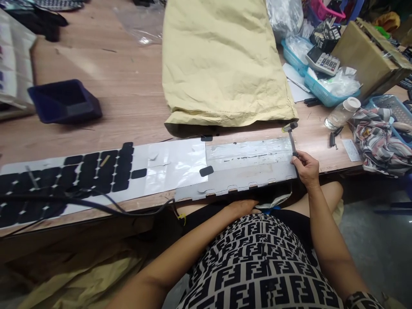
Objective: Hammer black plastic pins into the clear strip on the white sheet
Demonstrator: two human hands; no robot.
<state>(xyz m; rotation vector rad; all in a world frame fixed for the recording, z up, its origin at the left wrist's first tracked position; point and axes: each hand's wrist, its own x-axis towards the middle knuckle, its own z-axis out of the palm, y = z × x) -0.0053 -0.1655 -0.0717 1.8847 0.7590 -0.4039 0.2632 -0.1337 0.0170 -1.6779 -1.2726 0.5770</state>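
Two bare hands are at the near edge of a long wooden table, well apart from each other. The right hand is closed around the dark handle of a small hammer, with the thumb along it. The hammer is at the right end of a long white cardboard strip, and its head points away from the person. I cannot tell if the head touches the table. The left hand is low, by the lap, just below the strip. Its fingertips are partly hidden, so I cannot tell if it holds anything. A bit of white and blue stuff is right beside it.

Shiny clear tape lies along the strip. Its left part is under a white sheet, and more to the left are black panels with cut corners, in rows. A black cable runs across near the front.

Behind the strip lies a big pale yellow sack. To the left of the sack, well apart, is a dark blue bin. On the right are blue baskets, a calculator, a brown box, a clear bottle with a white lid, and a crumpled checked cloth. A small white card lies beside the cloth.
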